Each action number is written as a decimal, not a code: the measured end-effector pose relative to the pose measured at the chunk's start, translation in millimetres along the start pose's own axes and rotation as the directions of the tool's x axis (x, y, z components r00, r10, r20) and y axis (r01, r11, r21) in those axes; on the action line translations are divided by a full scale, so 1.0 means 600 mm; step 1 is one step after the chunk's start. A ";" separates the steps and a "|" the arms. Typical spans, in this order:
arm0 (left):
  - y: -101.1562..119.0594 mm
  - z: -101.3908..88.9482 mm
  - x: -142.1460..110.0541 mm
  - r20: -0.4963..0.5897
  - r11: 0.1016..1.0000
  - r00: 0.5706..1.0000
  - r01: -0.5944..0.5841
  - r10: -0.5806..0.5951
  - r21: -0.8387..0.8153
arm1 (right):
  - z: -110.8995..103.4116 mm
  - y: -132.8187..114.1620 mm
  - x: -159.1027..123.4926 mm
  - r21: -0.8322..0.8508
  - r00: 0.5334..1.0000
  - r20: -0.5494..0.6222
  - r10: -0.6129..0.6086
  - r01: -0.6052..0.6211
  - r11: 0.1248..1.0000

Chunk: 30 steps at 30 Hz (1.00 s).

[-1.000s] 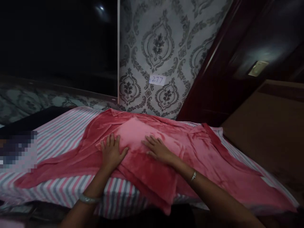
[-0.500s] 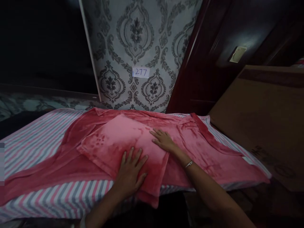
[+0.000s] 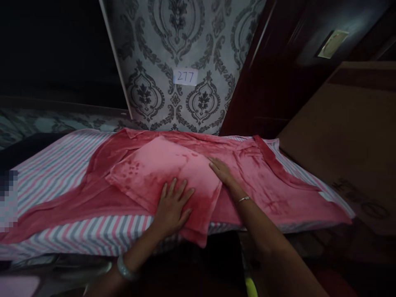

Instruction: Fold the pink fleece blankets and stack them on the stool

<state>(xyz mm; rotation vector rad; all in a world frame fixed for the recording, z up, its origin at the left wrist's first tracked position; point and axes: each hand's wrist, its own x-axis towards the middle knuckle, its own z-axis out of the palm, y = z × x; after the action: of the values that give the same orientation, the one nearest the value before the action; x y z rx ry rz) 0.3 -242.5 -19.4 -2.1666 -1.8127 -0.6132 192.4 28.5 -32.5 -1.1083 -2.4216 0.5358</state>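
Gray leaf shapes cover the wall (image 3: 213, 53), and one card (image 3: 185, 76) on it says 277. We count one screen (image 3: 55, 49), one brown box (image 3: 346, 119) and one striped sheet (image 3: 74, 165). One big red and pink cloth (image 3: 262, 181) lies on the sheet, and on top sits one pink square (image 3: 148, 156). We can't tell if the square is a fold of the cloth or its own piece. Both look soft and fuzzy. We think they are light and floppy, won't break, and may crease if pushed. Good spots to hold the square would be its left corner and its near corner, which hangs over the front edge. We see two hands. Our left hand (image 3: 171, 210) lies on the square, fingers spread wide. Our right hand (image 3: 221, 171) is at its right edge, fingers close together; we can't tell if they pinch it.
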 end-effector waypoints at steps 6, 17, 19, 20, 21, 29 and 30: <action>-0.003 -0.014 0.004 -0.019 0.998 0.998 -0.057 0.057 -0.035 | -0.046 -0.061 -0.021 -0.084 0.999 0.002 0.043 -0.043 0.996; 0.063 0.018 -0.052 -0.193 0.933 0.924 -0.351 0.331 -0.079 | -0.017 -0.173 -0.111 -0.260 0.905 0.260 -0.336 0.400 0.879; 0.061 0.027 -0.055 -0.218 0.933 0.923 -0.345 0.318 -0.101 | -0.025 -0.136 -0.083 -0.287 0.940 0.210 -0.270 0.324 0.902; 0.059 0.029 -0.055 -0.225 0.931 0.920 -0.350 0.320 -0.108 | -0.028 -0.115 -0.068 -0.284 0.955 0.182 -0.236 0.281 0.917; 0.058 0.031 -0.055 -0.229 0.928 0.918 -0.355 0.324 -0.110 | -0.031 -0.094 -0.054 -0.267 0.966 0.157 -0.203 0.240 0.934; 0.056 0.034 -0.053 -0.257 0.922 0.909 -0.367 0.328 -0.122 | 0.002 0.014 -0.012 -0.066 1.000 0.005 0.001 -0.001 0.998; 0.057 0.033 -0.053 -0.249 0.924 0.912 -0.363 0.326 -0.122 | 0.005 0.017 -0.012 -0.063 1.000 0.004 0.007 -0.006 0.998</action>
<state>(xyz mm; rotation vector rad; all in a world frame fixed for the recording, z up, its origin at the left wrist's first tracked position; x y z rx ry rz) 32.4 -267.8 -49.3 -2.3361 -1.2605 -0.9064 201.3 28.5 -41.8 -1.1422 -2.4548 0.4674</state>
